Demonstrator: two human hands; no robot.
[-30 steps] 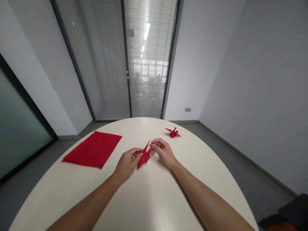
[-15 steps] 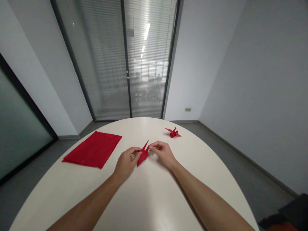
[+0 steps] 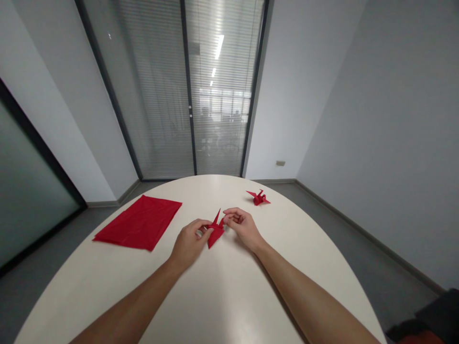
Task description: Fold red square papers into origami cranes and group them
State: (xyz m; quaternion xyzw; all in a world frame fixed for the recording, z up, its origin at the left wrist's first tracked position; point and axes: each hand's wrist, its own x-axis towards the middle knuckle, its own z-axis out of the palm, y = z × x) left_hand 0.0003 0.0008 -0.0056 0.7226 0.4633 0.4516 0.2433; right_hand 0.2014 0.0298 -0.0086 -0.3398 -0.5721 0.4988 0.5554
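At the far left, beyond the table [image 3: 222, 291], a dark-framed frosted panel [image 3: 25, 191] stands past the floor. The table's rim is one long curve, with both sides running down toward the person. A square of red paper [image 3: 138, 223] lies flat by the left edge, turned like a diamond; its outer corners come right up to the rim, and I cannot tell whether any overhangs. Between its right side and the left hand [image 3: 189, 241] runs a strip of white surface, narrow but enough to slip a hand through.

The left hand's grip is closed, thumb and fingers pinching the folded red piece [image 3: 215, 235] by its left side. That piece sits near the middle of the table's width, nearer the far edge than the near side — one spike pointing up and away, a broad point aimed back at the person. The right hand [image 3: 244, 227] has its grip closed at the upper end of the second spike, the tip hidden by the fingers.

Past the right hand, a finished-looking red crane [image 3: 258, 197] stands close to the far right edge, wings spread, a thin band of table behind it. Pale tabletop stretches from the right forearm to the right edge — broad room sideways. Off that edge, low in the corner, is a dark object [image 3: 437, 313].
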